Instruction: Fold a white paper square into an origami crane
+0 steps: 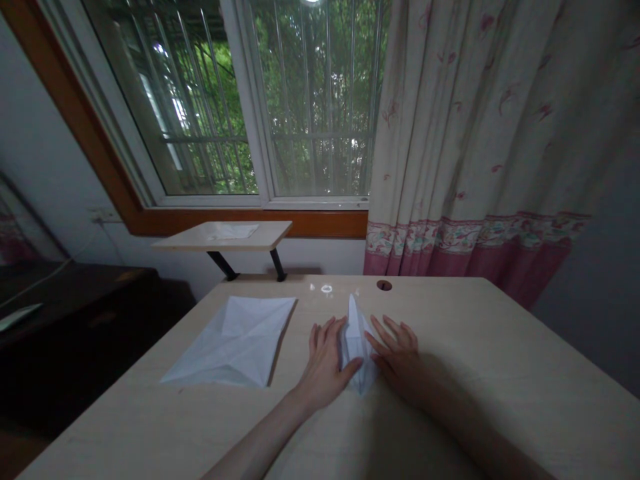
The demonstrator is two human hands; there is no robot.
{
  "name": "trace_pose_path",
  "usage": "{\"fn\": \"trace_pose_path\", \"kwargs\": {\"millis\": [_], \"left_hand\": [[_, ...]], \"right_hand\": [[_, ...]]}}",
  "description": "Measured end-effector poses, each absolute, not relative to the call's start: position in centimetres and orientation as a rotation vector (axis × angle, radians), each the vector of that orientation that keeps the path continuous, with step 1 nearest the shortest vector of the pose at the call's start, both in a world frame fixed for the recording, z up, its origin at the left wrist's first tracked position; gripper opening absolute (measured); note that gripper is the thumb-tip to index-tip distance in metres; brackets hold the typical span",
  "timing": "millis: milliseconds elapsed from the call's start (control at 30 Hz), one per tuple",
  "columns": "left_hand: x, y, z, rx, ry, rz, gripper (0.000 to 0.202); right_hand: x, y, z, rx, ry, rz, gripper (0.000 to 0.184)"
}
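Folded paper [355,327], white, thin, creased into a narrow pointed form, lies on the tabletop [505,373] between the hands. Left hand [327,360]: fingers loosely spread, thumb across the paper, no closed grip. Right hand [399,355]: fingers fanned, tips at its right edge, not clenched. Flat creased sheet [233,347], roughly square, left of both hands. Tabletop smooth, pale wood-look.

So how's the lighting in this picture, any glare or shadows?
Head view: dim indoors, with a brighter window; small white glare spots toward the far edge of the desk; soft shadows by the right hand.
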State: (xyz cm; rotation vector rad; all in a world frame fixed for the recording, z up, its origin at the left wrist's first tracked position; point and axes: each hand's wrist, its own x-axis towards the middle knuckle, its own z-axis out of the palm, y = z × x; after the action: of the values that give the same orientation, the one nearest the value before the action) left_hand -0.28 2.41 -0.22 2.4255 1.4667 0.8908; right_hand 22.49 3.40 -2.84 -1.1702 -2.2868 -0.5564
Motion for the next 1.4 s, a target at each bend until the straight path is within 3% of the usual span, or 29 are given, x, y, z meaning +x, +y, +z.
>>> {"fn": "trace_pose_path", "kwargs": {"millis": [233, 600, 1000, 1233, 1400], "left_hand": [[-0.6, 2.9, -0.1, 2.215, 1.586, 0.988, 0.031], [-0.2, 3.0, -0.1, 2.212, 1.632, 0.927, 0.015], [-0.2, 2.8, 0.3, 2.227, 1.609, 0.841, 0.022], [-0.4, 2.6, 0.1, 2.305, 1.565, 1.029, 0.060], [-0.4, 2.5, 0.3, 2.295, 1.457, 1.034, 0.060]], "right_hand": [[22.5, 3.3, -2.8, -1.174, -2.308, -0.579, 0.044], [22.7, 3.1, -2.7, -1.223, -2.358, -0.417, 0.041], [22.7, 2.6, -1.5, -1.162, -2.372, -0.119, 0.033], [22.9, 2.8, -1.8, -1.112, -2.320, -0.169, 0.033], [22.9, 2.9, -1.6, -1.052, -2.244, -0.084, 0.029]]}}
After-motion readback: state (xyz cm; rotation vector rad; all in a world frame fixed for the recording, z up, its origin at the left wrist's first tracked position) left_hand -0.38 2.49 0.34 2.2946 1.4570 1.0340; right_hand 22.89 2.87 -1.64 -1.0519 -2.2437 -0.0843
